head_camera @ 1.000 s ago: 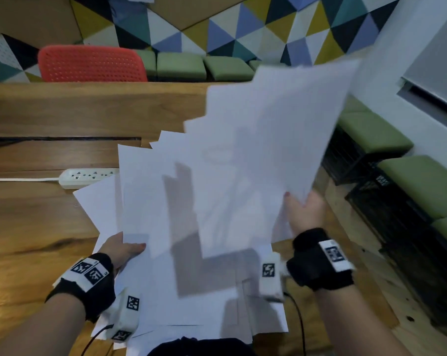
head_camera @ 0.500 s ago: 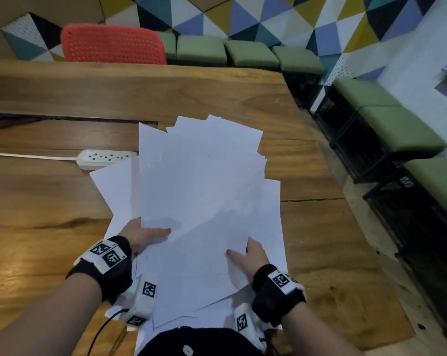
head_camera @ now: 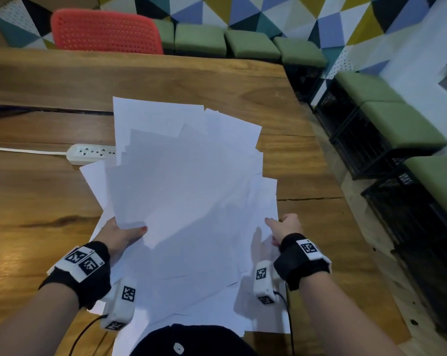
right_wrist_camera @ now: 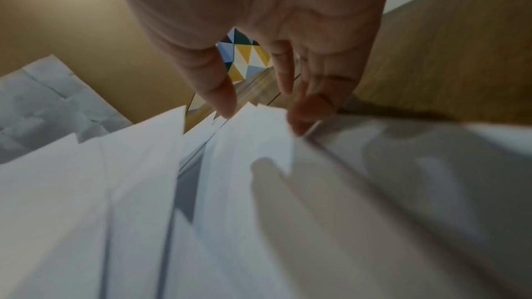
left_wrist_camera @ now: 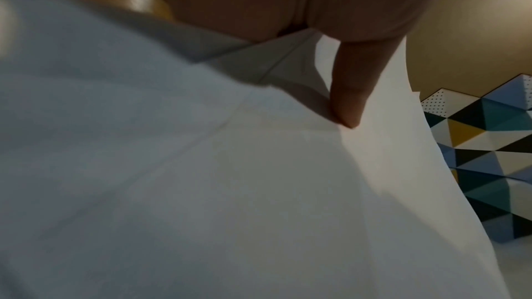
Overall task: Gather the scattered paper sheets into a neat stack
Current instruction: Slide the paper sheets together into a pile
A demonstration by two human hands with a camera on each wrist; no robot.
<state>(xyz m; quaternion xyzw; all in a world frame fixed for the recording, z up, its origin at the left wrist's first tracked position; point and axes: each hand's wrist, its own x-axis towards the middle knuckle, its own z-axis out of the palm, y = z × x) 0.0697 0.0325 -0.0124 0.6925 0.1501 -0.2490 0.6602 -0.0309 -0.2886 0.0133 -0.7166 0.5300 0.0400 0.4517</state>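
Observation:
A loose fan of white paper sheets (head_camera: 191,201) lies on the wooden table (head_camera: 37,201) in front of me, its corners sticking out at different angles. My left hand (head_camera: 130,232) grips the left edge of the upper sheets, thumb on top and fingers hidden underneath. The left wrist view shows that thumb (left_wrist_camera: 348,99) pressing on the paper (left_wrist_camera: 230,190). My right hand (head_camera: 279,224) is at the pile's right edge. In the right wrist view its fingers (right_wrist_camera: 305,113) hang fairly straight and touch the edges of the sheets (right_wrist_camera: 201,190), gripping nothing.
A white power strip (head_camera: 91,152) with its cord lies left of the pile, partly under a sheet. The table's right edge (head_camera: 345,201) drops to the floor, with green stools (head_camera: 397,124) beyond. A red chair (head_camera: 104,32) stands behind the far edge.
My right hand laid the raised bundle of sheets down on the pile, rested on it, then slid out to the pile's right edge. My left hand now has its thumb over the left edge.

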